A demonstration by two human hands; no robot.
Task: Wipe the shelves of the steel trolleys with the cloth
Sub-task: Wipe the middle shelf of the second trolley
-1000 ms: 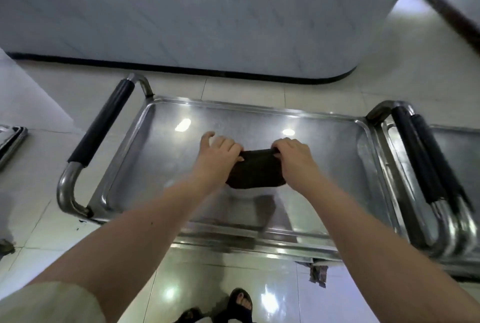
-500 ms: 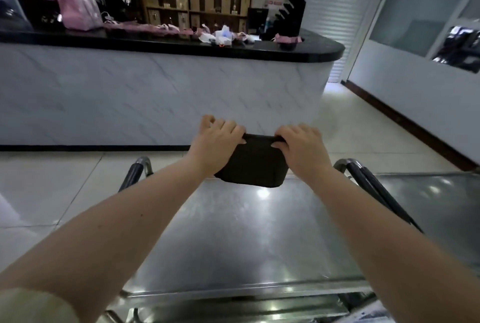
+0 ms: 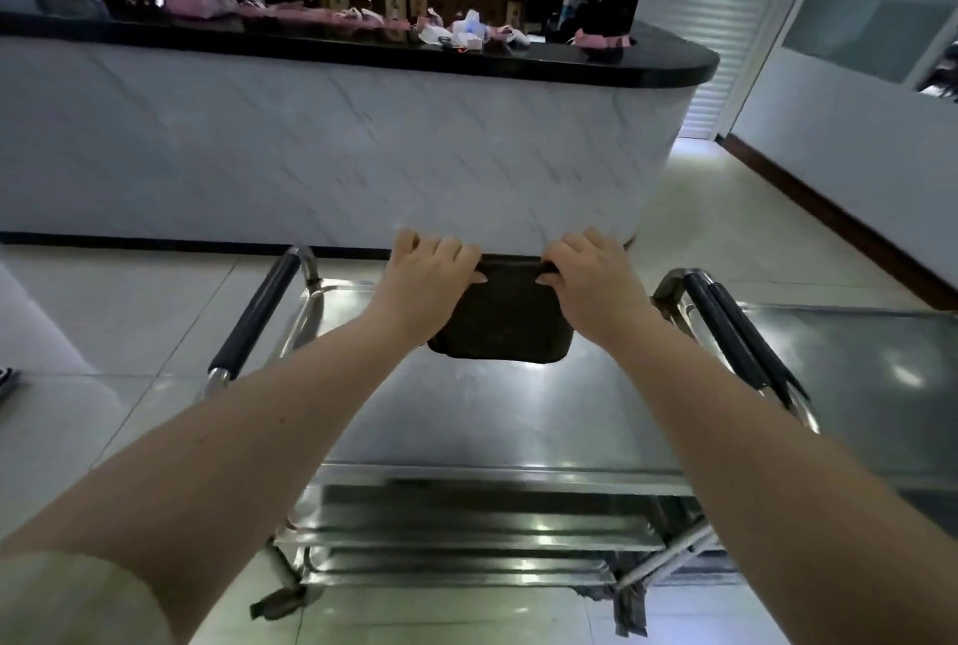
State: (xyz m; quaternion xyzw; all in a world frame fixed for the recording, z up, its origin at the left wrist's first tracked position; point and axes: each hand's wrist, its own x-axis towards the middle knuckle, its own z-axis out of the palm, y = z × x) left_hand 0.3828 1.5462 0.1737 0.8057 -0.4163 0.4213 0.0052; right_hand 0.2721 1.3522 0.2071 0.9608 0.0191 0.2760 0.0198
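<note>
Two hands, left hand and right hand, grip the cloth hanging between them.

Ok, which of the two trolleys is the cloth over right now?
The left trolley, straight ahead. The left hand and right hand hold the cloth over its top shelf; the right trolley stands beside it, off to the side.

We see dim indoor light, lamp glare patches on the steel shelf and floor tiles, soft blur throughout, wide-angle bowing at edges.
</note>
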